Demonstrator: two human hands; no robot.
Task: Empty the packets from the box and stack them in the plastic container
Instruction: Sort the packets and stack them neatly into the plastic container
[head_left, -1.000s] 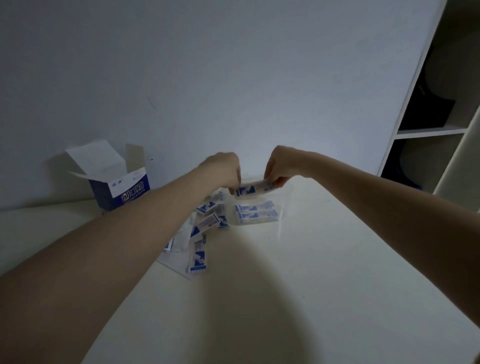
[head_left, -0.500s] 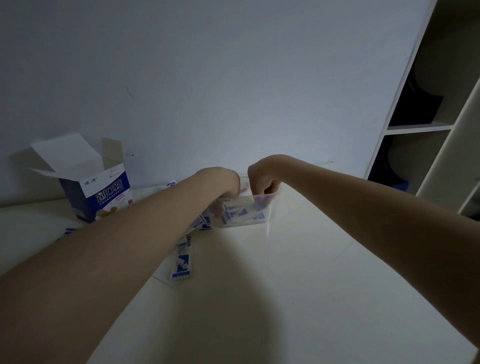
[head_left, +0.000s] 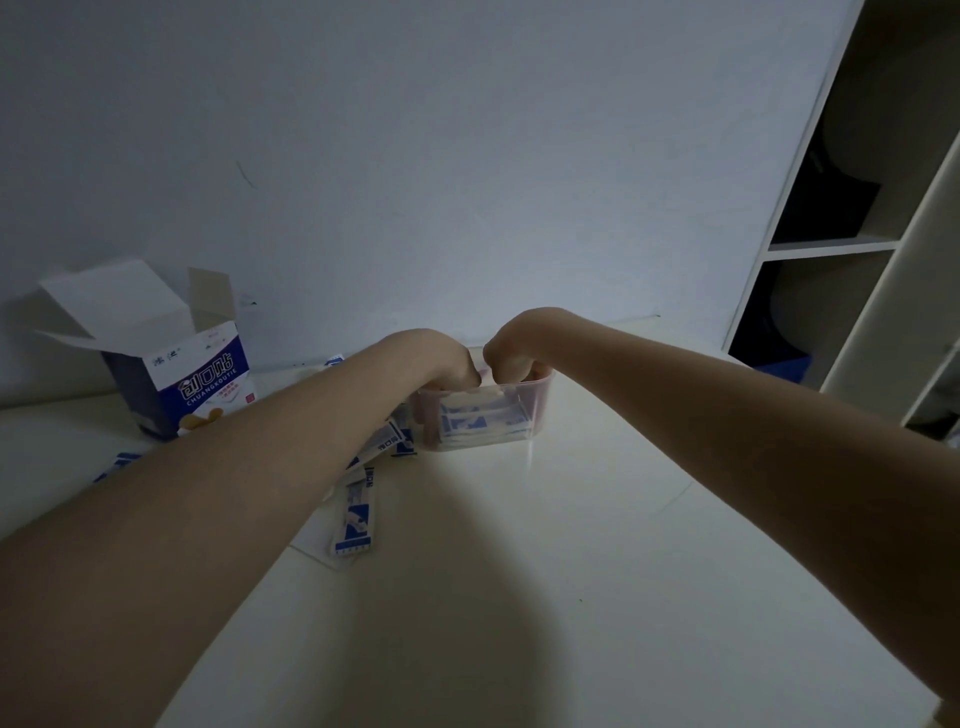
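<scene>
Head view: two bare forearms are reaching forward over a pale surface (head_left: 597, 519) in dim light. A clear plastic container (head_left: 540, 410) is sitting on it near the wall, with blue-and-white packets (head_left: 470, 423) stacked flat inside. Both hands are dipping into the container's open top, knuckles nearly touching. The left hand (head_left: 441, 361) and right hand (head_left: 511, 351) are curling their fingers downward; whether either grip is holding a packet cannot be told. Left of the container, loose packets (head_left: 356, 519) are lying scattered. Farther left, the open blue-and-white box (head_left: 182, 384) is standing upright, flaps raised. Right of the container, shelves (head_left: 852, 244) are standing.
</scene>
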